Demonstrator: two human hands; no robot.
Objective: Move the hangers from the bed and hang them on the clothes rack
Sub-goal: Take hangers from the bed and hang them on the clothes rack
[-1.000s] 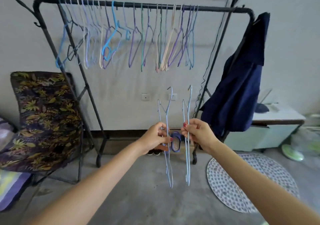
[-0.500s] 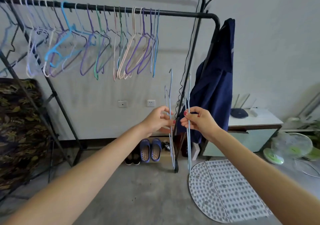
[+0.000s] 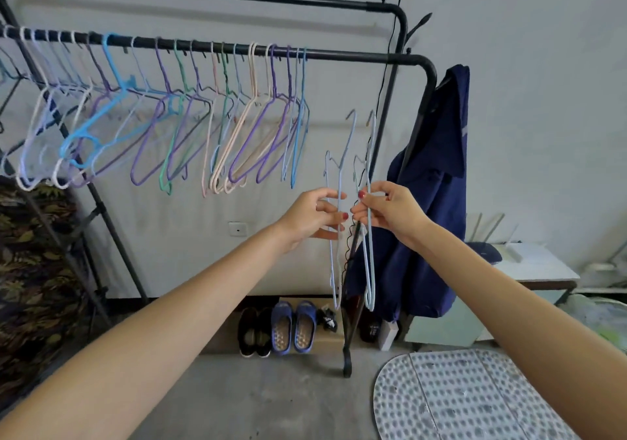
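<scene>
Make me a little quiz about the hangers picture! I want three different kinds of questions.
1. True or false: each hand holds light blue hangers.
2. What hangs at the rack's right end? A) dark blue jacket B) yellow towel C) red bag
3. Fill in: the slippers under the rack are ____.

Key
1. True: left hand and right hand both grip hangers.
2. A, the jacket on the rack.
3. Blue slippers.

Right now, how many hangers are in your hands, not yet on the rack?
2, possibly more: one thin light-blue wire hanger in the left hand, one in the right hand, below the black rack rail. Each may be a pair; overlapping wires could hide extras.
</scene>
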